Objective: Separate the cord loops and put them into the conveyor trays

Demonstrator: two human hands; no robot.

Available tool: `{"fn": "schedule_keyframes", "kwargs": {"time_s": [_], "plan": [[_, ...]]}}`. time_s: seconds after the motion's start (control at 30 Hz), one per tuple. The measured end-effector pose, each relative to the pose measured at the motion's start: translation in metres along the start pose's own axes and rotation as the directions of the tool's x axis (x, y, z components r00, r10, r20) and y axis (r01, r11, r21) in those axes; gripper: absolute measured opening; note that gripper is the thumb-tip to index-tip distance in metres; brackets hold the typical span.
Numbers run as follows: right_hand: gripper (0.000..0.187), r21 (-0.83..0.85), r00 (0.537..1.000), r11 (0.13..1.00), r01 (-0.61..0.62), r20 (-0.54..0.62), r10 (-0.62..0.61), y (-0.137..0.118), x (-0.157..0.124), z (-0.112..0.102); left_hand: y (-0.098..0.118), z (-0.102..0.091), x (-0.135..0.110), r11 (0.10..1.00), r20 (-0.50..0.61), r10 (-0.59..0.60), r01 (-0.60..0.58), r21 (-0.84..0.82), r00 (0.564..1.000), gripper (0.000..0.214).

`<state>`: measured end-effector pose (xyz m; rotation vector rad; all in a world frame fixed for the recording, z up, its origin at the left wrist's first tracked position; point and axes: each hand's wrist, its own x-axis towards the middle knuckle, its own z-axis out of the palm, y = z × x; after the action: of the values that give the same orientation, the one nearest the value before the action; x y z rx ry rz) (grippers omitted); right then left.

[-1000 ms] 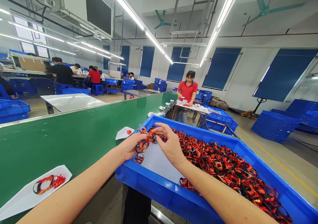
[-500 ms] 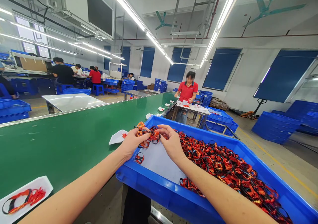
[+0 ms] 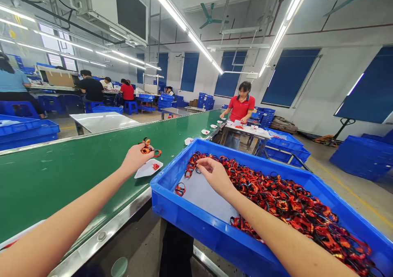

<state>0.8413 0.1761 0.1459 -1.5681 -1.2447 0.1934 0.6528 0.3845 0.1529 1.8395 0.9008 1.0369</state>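
Factory floor, green conveyor belt [image 3: 76,178] here: left hand [image 3: 136,159] pinching some orange-black woven bands [image 3: 147,148] over a white paper tray [image 3: 149,168], right hand [image 3: 216,176] curled at the band heap [image 3: 276,199] in a blue plastic crate [image 3: 196,223], can't tell if it's gripping.

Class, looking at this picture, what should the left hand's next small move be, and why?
Probably lower the looped bands in the left hand onto the white tray, since that hand holds them just above it, over the green belt.

No text, labels, brands or numbers can be read anywhere here.
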Motion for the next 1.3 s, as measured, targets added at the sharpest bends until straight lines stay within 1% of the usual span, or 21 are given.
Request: {"fn": "schedule_keyframes", "kwargs": {"time_s": [0.07,0.13,0.2,0.23,0.3,0.4,0.47,0.53,0.6,0.67,0.73,0.8,0.9,1.0,1.07,1.13,1.2,1.3], "plan": [[0.015,-0.021,0.999,1.0,0.001,0.04,0.0,-0.003,-0.003,0.002,-0.02,-0.011,0.003,0.996,-0.019,-0.05,0.052,0.074,0.999,0.017],[0.014,-0.046,0.997,0.999,0.013,0.079,-0.009,-0.006,-0.005,0.004,-0.034,-0.015,0.001,0.991,-0.016,-0.095,0.096,0.096,0.995,0.019],[0.015,-0.075,0.993,0.997,0.034,0.115,-0.026,-0.008,-0.008,0.006,-0.037,-0.014,-0.003,0.989,0.007,-0.132,0.131,0.065,0.991,0.024],[0.016,-0.088,0.991,0.995,0.048,0.128,-0.036,-0.008,-0.009,0.006,-0.034,-0.011,-0.005,0.989,0.025,-0.147,0.146,0.03,0.989,0.026],[0.016,-0.101,0.988,0.992,0.075,0.144,-0.06,-0.008,-0.01,0.008,-0.02,-0.005,-0.009,0.982,0.078,-0.168,0.173,-0.07,0.983,0.035],[0.016,-0.088,0.986,0.99,0.113,0.136,-0.1,-0.01,-0.011,0.009,0.014,0.01,-0.017,0.943,0.217,-0.162,0.216,-0.252,0.962,0.055],[0.017,-0.077,0.985,0.988,0.136,0.119,-0.126,-0.014,-0.012,0.011,0.038,0.023,-0.026,0.905,0.33,-0.136,0.253,-0.342,0.934,0.063],[0.019,-0.072,0.985,0.986,0.152,0.097,-0.144,-0.019,-0.013,0.011,0.056,0.038,-0.039,0.87,0.423,-0.117,0.299,-0.393,0.898,0.065],[0.023,-0.082,0.985,0.984,0.16,0.073,-0.154,-0.024,-0.014,0.01,0.066,0.053,-0.052,0.843,0.494,-0.112,0.346,-0.413,0.862,0.065],[0.029,-0.114,0.986,0.98,0.165,0.055,-0.16,-0.027,-0.014,0.009,0.07,0.066,-0.063,0.824,0.534,-0.11,0.378,-0.423,0.838,0.064],[0.033,-0.157,0.985,0.973,0.169,0.051,-0.162,-0.027,-0.014,0.008,0.071,0.076,-0.07,0.811,0.555,-0.108,0.396,-0.43,0.825,0.063],[0.032,-0.19,0.986,0.968,0.167,0.054,-0.16,-0.025,-0.013,0.008,0.07,0.081,-0.073,0.803,0.571,-0.111,0.412,-0.431,0.813,0.063],[0.027,-0.189,0.987,0.969,0.158,0.036,-0.154,-0.022,-0.011,0.009,0.07,0.083,-0.074,0.786,0.581,-0.127,0.439,-0.435,0.804,0.059],[0.024,-0.149,0.99,0.98,0.135,-0.012,-0.139,-0.021,-0.009,0.009,0.071,0.079,-0.073,0.757,0.559,-0.152,0.46,-0.465,0.815,0.051],[0.025,-0.101,0.993,0.989,0.105,-0.05,-0.11,-0.022,-0.007,0.007,0.071,0.076,-0.072,0.733,0.539,-0.165,0.468,-0.493,0.826,0.044],[0.026,-0.015,0.996,0.998,0.057,-0.067,-0.058,-0.023,-0.006,0.005,0.069,0.075,-0.071,0.713,0.53,-0.162,0.47,-0.521,0.833,0.038],[0.028,0.099,0.999,0.995,-0.014,-0.042,0.019,-0.023,-0.005,0.004,0.067,0.074,-0.07,0.7,0.532,-0.14,0.463,-0.543,0.835,0.032],[0.029,0.244,0.99,0.96,-0.138,0.029,0.135,-0.021,-0.003,0.002,0.063,0.075,-0.069,0.697,0.541,-0.101,0.448,-0.56,0.835,0.025]]}}
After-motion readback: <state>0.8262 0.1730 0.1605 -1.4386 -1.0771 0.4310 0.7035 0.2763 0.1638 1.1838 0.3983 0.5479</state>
